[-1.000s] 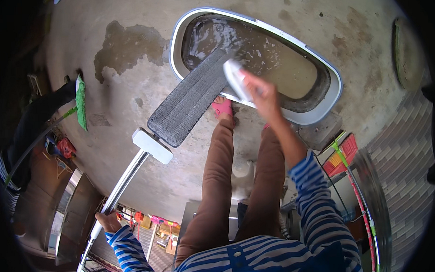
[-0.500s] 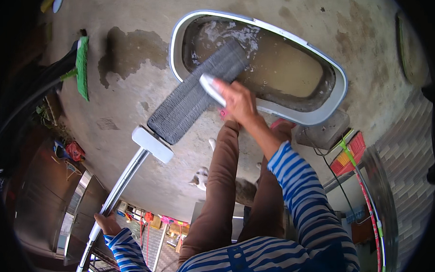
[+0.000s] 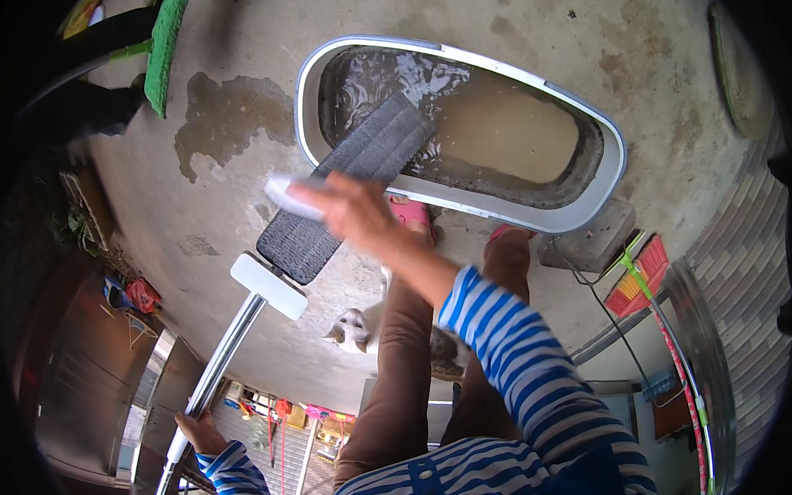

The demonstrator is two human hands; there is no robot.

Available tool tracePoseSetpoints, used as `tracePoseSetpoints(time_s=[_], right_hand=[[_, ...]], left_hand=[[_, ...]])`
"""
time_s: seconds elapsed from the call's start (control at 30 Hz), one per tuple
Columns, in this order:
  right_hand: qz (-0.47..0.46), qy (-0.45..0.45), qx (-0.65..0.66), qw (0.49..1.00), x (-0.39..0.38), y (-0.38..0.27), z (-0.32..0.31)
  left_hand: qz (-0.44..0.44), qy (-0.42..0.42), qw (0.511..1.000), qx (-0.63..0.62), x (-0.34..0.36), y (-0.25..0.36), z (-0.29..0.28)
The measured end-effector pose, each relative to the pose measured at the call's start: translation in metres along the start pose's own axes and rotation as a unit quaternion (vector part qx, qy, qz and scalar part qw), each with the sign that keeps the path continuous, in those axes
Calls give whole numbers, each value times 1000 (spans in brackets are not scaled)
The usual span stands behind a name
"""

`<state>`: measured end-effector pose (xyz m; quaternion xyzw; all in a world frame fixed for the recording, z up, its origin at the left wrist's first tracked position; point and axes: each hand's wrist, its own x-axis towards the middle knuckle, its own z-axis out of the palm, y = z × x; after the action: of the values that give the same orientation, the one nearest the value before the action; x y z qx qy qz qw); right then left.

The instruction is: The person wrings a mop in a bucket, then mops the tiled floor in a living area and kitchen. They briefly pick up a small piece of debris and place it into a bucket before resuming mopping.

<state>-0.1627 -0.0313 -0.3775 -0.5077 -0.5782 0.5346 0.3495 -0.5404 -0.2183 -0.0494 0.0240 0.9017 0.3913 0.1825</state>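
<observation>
Grey concrete floor point(image 3: 528, 25), damp patch point(image 3: 226, 118) at left; zigzag-patterned paving point(image 3: 745, 261) at right; brown panel point(image 3: 78, 372) lower left.

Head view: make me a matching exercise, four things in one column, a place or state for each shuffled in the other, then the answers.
Things
1. Mop pad
2. Tub
3. Left hand
4. Cat

Matches
A. Around the pole
B. Partly hidden behind a trouser leg
C. Dark grey, partly covered by the right hand
D. Holding cloudy water

Pairs: 1-C, 2-D, 3-A, 4-B
</observation>
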Motion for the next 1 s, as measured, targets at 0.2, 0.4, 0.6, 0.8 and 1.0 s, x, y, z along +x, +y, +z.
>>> tracePoseSetpoints(time_s=[0.2, 0.4, 0.6, 0.8, 1.0], right_hand=[[155, 59, -251, 954, 33, 120, -77], [271, 61, -310, 909, 23, 160, -118], [109, 123, -121, 979, -5, 86, -101], [119, -96, -218, 964, -3, 62, -77], [178, -43, -361, 914, 37, 138, -109]], left_hand=[[-45, 57, 996, 49, -13, -8, 17], [-63, 141, 988, -10, 1, -21, -15], [-66, 173, 981, 55, -3, -31, -20], [-67, 144, 984, 86, 18, -55, -56], [-49, 25, 973, 222, 30, -74, -88]])
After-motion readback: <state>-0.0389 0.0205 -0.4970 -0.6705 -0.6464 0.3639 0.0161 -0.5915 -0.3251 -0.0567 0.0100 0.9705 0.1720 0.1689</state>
